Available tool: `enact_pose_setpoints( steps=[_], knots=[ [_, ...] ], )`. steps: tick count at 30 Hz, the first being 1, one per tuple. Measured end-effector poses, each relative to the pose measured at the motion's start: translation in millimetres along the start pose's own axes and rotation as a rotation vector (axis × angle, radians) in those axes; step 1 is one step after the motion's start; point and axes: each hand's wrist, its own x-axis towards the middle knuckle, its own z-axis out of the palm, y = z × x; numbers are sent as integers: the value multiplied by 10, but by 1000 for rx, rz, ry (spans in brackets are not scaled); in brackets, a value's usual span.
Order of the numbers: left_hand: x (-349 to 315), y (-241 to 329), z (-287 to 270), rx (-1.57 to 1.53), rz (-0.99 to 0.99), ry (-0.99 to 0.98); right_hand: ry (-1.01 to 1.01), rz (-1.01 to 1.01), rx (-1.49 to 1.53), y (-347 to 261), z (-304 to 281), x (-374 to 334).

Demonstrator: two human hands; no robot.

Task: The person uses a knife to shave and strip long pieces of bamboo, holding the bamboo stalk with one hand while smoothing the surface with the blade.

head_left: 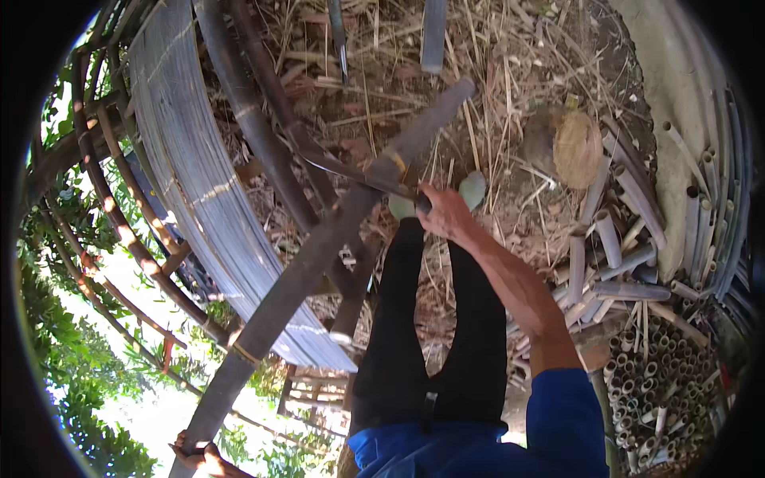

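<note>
A long dark bamboo pole [303, 259] slants from the lower left up to the top middle, with pale rings at its joints. My left hand [205, 462] is closed around its lower end, at the picture's bottom left. In front of my legs, my right hand [446, 213] grips the dark handle of a machete [347, 169]. Its curved blade points left and crosses the pole near the upper joint; whether it touches the bamboo I cannot tell. Behind the pole stands a frame of dark bamboo poles [255, 119], which the held pole crosses.
Straw and chips cover the ground [366, 111]. A sawn log block [578, 149] sits to the right of my hand. Cut bamboo pieces [629, 291] and a stack of bamboo tubes [653, 382] lie at right. Grey slats [199, 175] and a bamboo railing [131, 239] border the left.
</note>
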Motion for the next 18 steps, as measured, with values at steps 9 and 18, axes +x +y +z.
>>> enact_pose_setpoints(
  steps=[9, 18],
  knots=[
    [-12, -6, 39, -23, -18, -13, 102, 122, -69, 78, -190, 137],
    [-53, -28, 12, -31, 9, -5, 71, 230, 55, -65, -325, 209]
  ],
)
